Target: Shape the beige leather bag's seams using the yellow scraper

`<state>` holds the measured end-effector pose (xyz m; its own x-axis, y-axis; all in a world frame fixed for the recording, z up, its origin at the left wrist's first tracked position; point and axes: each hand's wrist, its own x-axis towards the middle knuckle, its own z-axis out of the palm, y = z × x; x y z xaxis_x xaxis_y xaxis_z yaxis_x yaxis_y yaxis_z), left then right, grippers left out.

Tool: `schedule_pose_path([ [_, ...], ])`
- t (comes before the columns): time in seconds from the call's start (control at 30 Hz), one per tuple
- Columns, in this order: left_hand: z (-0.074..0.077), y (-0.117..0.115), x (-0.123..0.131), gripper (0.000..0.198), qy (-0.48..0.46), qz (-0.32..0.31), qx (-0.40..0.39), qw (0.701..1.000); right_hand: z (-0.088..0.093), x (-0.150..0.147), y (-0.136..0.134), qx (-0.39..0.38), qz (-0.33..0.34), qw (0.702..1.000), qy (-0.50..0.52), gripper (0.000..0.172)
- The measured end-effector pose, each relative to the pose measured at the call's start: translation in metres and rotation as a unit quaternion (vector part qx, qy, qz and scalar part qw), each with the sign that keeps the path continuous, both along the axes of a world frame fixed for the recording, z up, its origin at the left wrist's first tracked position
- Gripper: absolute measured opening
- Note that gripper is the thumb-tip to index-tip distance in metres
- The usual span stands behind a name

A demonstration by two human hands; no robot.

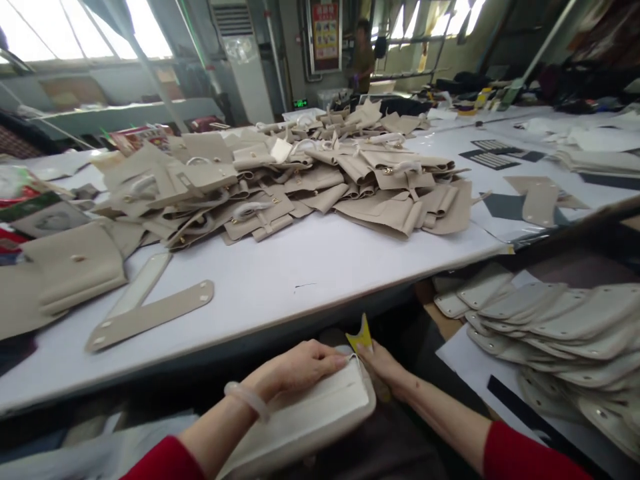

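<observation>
A cream, box-edged bag piece [320, 407] lies tilted across my lap, below the table's front edge. My left hand [310, 363], with a pale bangle [246, 398] at the wrist, lies over its top with fingers bent together at the far corner, gripping it there. Close by, my right hand [383, 367] is closed around a yellow tool [360, 333] whose forked end points up. The rest of that tool is hidden in the hand, so its exact kind does not show. The right hand is at the bag piece's right end.
Beyond the white table's edge [300, 313] lies a large heap of beige bag parts [300, 180]. Two long straps [155, 313] and a folded beige flap [75, 263] lie at left. Stacked pale panels [560, 327] stand low on the right. A person [363, 57] stands far back.
</observation>
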<state>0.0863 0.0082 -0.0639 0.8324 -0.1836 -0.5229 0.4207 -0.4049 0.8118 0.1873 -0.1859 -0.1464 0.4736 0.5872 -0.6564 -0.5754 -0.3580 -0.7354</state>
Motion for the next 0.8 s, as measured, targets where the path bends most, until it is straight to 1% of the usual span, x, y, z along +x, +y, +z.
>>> schedule_pose_path([
  [0.07, 0.004, 0.0, 0.002, 0.051, -0.005, 0.006, 0.002, 1.0, 0.013, 0.02, -0.023, 0.016, 0.038, 0.999, -0.021, 0.043],
  [0.1, 0.006, 0.0, 0.003, 0.053, -0.004, 0.012, 0.006, 1.0, 0.022, 0.03, -0.035, 0.026, 0.064, 0.997, -0.022, 0.047],
  [0.17, 0.007, 0.001, 0.005, 0.061, 0.005, 0.025, 0.012, 1.0, 0.041, 0.049, -0.051, 0.047, 0.15, 0.988, 0.002, 0.053],
  [0.2, 0.006, 0.002, 0.005, 0.065, 0.011, 0.03, 0.012, 0.999, 0.051, 0.057, -0.055, 0.052, 0.213, 0.976, 0.005, 0.055],
  [0.23, 0.005, 0.002, 0.006, 0.07, 0.016, 0.034, 0.011, 0.999, 0.059, 0.064, -0.055, 0.046, 0.291, 0.955, -0.022, 0.055],
  [0.27, 0.004, 0.002, 0.006, 0.074, 0.02, 0.038, 0.008, 0.999, 0.067, 0.07, -0.051, 0.028, 0.369, 0.926, -0.082, 0.054],
  [0.3, 0.003, 0.002, 0.007, 0.078, 0.023, 0.04, 0.007, 0.999, 0.073, 0.076, -0.045, 0.003, 0.434, 0.886, -0.163, 0.051],
  [0.33, 0.002, 0.002, 0.007, 0.081, 0.025, 0.043, 0.007, 0.999, 0.078, 0.081, -0.037, -0.024, 0.477, 0.841, -0.253, 0.051],
  [0.37, 0.001, 0.002, 0.007, 0.085, 0.027, 0.045, 0.009, 0.999, 0.082, 0.085, -0.028, -0.049, 0.493, 0.8, -0.338, 0.051],
  [0.4, 0.001, 0.001, 0.007, 0.089, 0.028, 0.048, 0.011, 0.998, 0.084, 0.088, -0.018, -0.066, 0.493, 0.766, -0.407, 0.052],
  [0.43, 0.001, 0.001, 0.008, 0.093, 0.027, 0.051, 0.015, 0.998, 0.086, 0.089, -0.008, -0.073, 0.486, 0.742, -0.456, 0.052],
  [0.47, 0.002, 0.0, 0.008, 0.096, 0.027, 0.055, 0.019, 0.998, 0.088, 0.09, 0.0, -0.072, 0.48, 0.724, -0.49, 0.052],
  [0.57, 0.005, -0.003, 0.008, 0.102, 0.021, 0.073, 0.033, 0.997, 0.092, 0.088, 0.02, -0.058, 0.497, 0.658, -0.563, 0.055],
  [0.67, 0.01, -0.004, 0.007, 0.089, -0.015, 0.074, 0.056, 0.996, 0.094, 0.085, 0.032, -0.041, 0.527, 0.607, -0.593, 0.058],
  [0.73, 0.012, -0.005, 0.006, 0.073, -0.049, 0.058, 0.056, 0.996, 0.094, 0.085, 0.037, -0.034, 0.539, 0.584, -0.606, 0.056],
  [0.8, 0.014, -0.005, 0.006, 0.057, -0.072, 0.048, 0.038, 0.995, 0.093, 0.087, 0.04, -0.029, 0.546, 0.567, -0.616, 0.056],
])
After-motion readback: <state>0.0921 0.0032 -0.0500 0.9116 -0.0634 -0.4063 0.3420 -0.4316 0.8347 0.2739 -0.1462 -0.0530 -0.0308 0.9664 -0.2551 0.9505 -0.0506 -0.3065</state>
